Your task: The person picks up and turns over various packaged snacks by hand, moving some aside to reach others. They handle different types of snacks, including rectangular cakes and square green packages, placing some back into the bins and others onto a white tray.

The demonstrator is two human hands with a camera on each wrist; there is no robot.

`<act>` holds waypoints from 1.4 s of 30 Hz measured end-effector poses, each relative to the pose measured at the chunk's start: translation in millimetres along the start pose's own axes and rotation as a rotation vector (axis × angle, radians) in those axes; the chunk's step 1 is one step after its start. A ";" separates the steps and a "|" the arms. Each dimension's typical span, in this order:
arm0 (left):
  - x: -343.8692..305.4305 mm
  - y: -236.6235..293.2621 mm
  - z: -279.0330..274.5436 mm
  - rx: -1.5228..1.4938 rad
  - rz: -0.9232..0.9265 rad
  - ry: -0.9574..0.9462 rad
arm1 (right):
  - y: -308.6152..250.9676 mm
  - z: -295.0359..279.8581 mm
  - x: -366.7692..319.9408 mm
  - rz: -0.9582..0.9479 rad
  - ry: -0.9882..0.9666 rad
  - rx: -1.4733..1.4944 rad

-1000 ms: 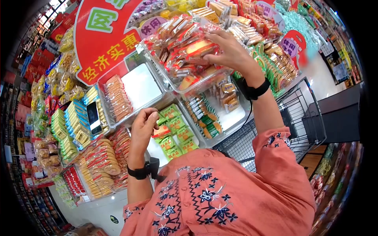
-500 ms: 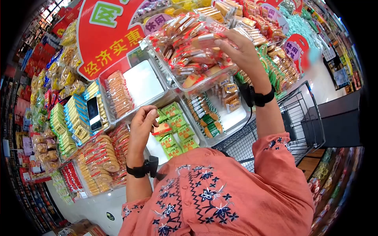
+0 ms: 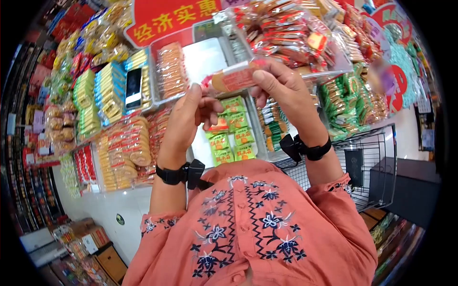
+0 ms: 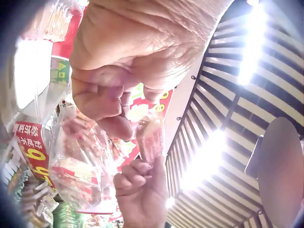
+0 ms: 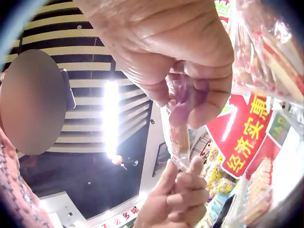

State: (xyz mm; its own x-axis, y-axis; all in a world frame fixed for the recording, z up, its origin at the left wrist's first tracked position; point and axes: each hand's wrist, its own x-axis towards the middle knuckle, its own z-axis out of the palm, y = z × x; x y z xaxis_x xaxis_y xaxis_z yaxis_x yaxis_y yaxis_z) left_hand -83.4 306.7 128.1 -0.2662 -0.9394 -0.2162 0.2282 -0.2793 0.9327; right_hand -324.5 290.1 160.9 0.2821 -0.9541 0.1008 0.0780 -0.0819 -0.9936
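By the right hand [image 3: 286, 90], a wrapped snack [image 3: 232, 78] is pinched at one end in mid-air; its other end is pointed at the left hand [image 3: 183, 119], whose thumb and fingers are parted — contact cannot be told. A light grip on the seam seems best — contents are easily crushed — clear of the green packets [image 3: 243, 136] and red-wrapped heap [image 3: 291, 40].
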 end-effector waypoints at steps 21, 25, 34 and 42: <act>-0.7 -17.1 -34.5 -0.010 0.152 0.133 | 66.4 28.3 10.2 0.144 -0.168 0.277; 1.6 -19.5 -37.2 0.036 0.182 0.136 | 72.8 28.1 12.3 0.148 -0.158 0.236; 7.3 -32.3 -46.7 0.084 0.140 0.170 | 92.4 29.9 16.7 0.187 -0.136 0.215; 22.9 -85.2 -79.8 0.337 -0.058 0.166 | 148.1 30.4 18.9 0.371 -0.156 0.004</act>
State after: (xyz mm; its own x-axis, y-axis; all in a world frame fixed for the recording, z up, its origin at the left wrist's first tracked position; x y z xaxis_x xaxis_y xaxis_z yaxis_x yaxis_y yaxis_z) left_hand -34.3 293.1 20.6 -0.1083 -0.9511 -0.2892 -0.1115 -0.2775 0.9542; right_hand -278.6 268.7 17.3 0.4333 -0.8635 -0.2580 -0.0530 0.2613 -0.9638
